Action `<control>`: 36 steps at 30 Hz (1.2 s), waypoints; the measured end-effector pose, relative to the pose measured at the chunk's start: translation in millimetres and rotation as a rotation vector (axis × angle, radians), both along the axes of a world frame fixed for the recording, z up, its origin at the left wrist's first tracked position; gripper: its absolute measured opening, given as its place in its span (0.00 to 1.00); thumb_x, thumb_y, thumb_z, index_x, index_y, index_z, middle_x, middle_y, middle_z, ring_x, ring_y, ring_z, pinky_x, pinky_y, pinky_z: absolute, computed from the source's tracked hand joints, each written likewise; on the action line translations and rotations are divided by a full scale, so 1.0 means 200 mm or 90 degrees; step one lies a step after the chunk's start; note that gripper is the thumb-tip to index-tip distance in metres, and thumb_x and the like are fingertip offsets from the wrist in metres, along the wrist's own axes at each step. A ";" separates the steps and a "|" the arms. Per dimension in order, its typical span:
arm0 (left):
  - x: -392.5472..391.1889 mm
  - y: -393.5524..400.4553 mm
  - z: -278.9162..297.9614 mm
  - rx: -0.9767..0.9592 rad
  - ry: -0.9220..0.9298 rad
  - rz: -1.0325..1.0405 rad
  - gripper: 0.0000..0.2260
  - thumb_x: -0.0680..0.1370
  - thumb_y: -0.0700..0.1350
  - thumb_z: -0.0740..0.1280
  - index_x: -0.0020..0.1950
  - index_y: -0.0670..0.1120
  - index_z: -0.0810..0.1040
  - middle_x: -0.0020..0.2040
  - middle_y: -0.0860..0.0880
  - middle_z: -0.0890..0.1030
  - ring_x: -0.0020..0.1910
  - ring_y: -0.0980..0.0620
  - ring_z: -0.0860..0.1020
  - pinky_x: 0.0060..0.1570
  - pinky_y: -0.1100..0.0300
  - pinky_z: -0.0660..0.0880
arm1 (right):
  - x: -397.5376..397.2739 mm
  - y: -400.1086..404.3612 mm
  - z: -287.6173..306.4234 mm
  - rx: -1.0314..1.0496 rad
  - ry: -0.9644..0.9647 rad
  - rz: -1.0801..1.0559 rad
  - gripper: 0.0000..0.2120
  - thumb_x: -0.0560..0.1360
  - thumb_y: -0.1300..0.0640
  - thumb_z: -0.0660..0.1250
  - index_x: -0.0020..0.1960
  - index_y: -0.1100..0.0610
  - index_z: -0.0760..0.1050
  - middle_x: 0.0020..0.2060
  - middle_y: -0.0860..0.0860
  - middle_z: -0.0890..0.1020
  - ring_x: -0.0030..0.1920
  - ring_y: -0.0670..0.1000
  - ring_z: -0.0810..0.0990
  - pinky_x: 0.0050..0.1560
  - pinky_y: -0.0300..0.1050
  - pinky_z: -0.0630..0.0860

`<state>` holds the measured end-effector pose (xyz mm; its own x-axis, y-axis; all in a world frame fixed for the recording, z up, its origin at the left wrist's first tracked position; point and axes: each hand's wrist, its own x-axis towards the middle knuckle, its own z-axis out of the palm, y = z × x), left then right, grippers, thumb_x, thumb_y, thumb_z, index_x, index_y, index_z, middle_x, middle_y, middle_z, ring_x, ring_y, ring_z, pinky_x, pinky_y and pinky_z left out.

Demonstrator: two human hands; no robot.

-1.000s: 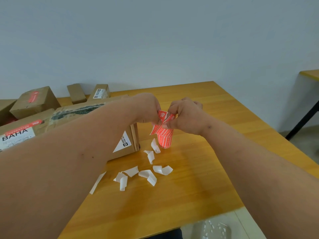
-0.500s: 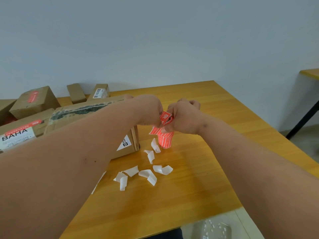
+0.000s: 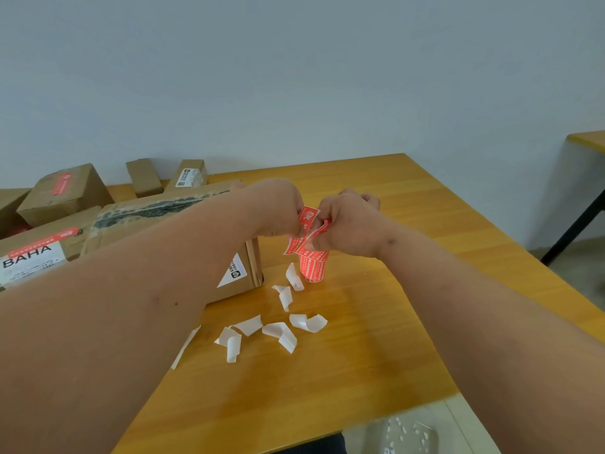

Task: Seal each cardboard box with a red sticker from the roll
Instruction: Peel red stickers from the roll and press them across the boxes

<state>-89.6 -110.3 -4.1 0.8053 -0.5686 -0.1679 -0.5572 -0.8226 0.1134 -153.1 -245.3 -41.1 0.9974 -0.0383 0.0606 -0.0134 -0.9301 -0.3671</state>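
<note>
Above the orange wooden table (image 3: pixel 376 322), the left hand (image 3: pixel 278 208) and right hand (image 3: pixel 348 221) meet, both with fingers curled, pinching a red strip of stickers with white print (image 3: pixel 306 224). The strip hangs down, crumpled and bent, to the small red sticker roll (image 3: pixel 313 265) standing upright on the table just right of the large brown cardboard box with a white triangular label (image 3: pixel 239 273). Curled white backing paper scraps (image 3: pixel 278 332) lie scattered in front of the roll.

Both forearms bare, no sleeves, watch or rings.
</note>
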 end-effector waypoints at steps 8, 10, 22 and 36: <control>0.00 0.01 0.00 -0.019 -0.001 -0.033 0.13 0.74 0.53 0.72 0.36 0.48 0.77 0.32 0.51 0.73 0.34 0.53 0.70 0.40 0.57 0.69 | 0.03 0.01 -0.02 -0.043 0.010 -0.001 0.08 0.70 0.43 0.73 0.43 0.47 0.81 0.47 0.43 0.80 0.63 0.50 0.64 0.65 0.54 0.56; 0.00 0.00 0.00 0.011 -0.008 -0.036 0.11 0.72 0.54 0.73 0.43 0.47 0.80 0.35 0.51 0.76 0.38 0.51 0.73 0.47 0.53 0.74 | 0.02 0.01 -0.01 -0.027 0.007 0.005 0.08 0.70 0.42 0.73 0.39 0.46 0.80 0.46 0.43 0.80 0.63 0.49 0.64 0.65 0.54 0.55; 0.02 0.00 -0.04 0.042 -0.084 -0.020 0.07 0.74 0.52 0.70 0.47 0.50 0.78 0.36 0.52 0.76 0.43 0.50 0.76 0.58 0.47 0.70 | 0.01 0.01 0.00 -0.041 0.009 0.019 0.05 0.71 0.47 0.73 0.38 0.43 0.78 0.49 0.41 0.81 0.65 0.50 0.64 0.66 0.53 0.53; -0.02 0.00 -0.03 0.021 -0.069 0.009 0.17 0.74 0.47 0.72 0.61 0.49 0.75 0.47 0.49 0.81 0.49 0.49 0.78 0.59 0.46 0.72 | -0.01 0.01 0.01 -0.016 0.028 0.019 0.11 0.72 0.50 0.72 0.33 0.44 0.75 0.46 0.41 0.81 0.63 0.49 0.65 0.66 0.53 0.54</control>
